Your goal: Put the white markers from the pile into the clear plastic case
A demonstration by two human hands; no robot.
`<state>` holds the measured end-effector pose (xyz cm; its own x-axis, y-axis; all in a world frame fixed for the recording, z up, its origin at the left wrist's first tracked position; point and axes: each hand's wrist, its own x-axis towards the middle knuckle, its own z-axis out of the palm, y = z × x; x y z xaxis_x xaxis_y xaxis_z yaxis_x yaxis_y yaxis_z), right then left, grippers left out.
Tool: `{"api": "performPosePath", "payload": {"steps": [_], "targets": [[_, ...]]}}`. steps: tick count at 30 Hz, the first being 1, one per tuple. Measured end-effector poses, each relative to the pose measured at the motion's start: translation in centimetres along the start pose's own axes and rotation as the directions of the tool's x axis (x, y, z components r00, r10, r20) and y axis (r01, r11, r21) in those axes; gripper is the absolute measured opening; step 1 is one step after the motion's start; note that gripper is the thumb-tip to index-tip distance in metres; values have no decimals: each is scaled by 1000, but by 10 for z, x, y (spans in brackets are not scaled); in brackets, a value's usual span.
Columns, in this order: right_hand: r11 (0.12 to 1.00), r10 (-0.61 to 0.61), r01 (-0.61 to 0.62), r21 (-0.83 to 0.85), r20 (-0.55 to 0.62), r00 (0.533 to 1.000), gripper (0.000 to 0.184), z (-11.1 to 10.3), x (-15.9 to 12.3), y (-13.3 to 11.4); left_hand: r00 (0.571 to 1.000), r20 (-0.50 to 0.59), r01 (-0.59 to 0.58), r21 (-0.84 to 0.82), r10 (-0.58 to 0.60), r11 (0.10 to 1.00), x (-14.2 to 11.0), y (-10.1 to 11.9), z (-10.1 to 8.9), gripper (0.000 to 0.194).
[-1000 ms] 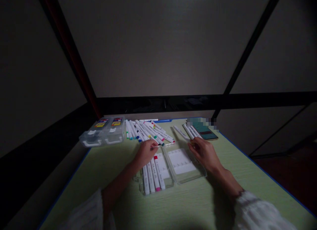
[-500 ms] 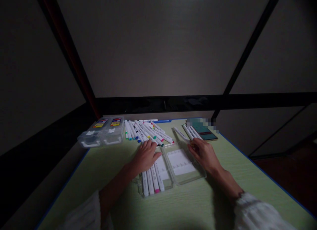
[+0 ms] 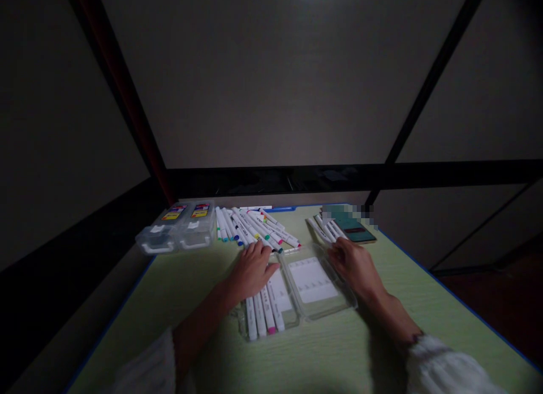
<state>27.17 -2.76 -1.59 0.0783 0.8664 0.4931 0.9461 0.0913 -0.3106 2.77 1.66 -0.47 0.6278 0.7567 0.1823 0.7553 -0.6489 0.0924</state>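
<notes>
An open clear plastic case (image 3: 326, 314) lies in front of me, with several white markers (image 3: 266, 312) side by side in its left half. My left hand (image 3: 252, 269) rests over the upper ends of these markers, thumb spread from the fingers; what its fingertips touch is hidden. Beyond the right half of the case, my right hand (image 3: 353, 265) is closed, pinching the near end of a white marker (image 3: 318, 230). That marker lies alongside a small group of white markers (image 3: 335, 229), next to a dark green phone-like device (image 3: 354, 229).
A loose pile of white markers with coloured ends (image 3: 258, 227) lies beyond my left hand. Two closed clear cases with handles (image 3: 195, 236) stand at the far left. A blue strip (image 3: 284, 208) lies at the table's back edge, near a wall panel (image 3: 271, 100).
My right hand has brought its marker from a raised slant down and right, beside the small group of markers. The left hand has stayed on the case. The view has shifted slightly.
</notes>
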Motion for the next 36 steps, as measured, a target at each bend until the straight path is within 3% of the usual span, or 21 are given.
{"api": "performPosePath", "payload": {"steps": [12, 36], "targets": [[981, 148, -143, -128, 32, 988, 5, 0, 0, 5, 1000, 22, 18, 3, -19, 1000, 1, 1, -1, 25], [985, 163, -157, -71, 89, 983, 12, 3, -1, 22, 1000, 14, 3, -7, -3, 1000, -1, -1, 1, 21]]}}
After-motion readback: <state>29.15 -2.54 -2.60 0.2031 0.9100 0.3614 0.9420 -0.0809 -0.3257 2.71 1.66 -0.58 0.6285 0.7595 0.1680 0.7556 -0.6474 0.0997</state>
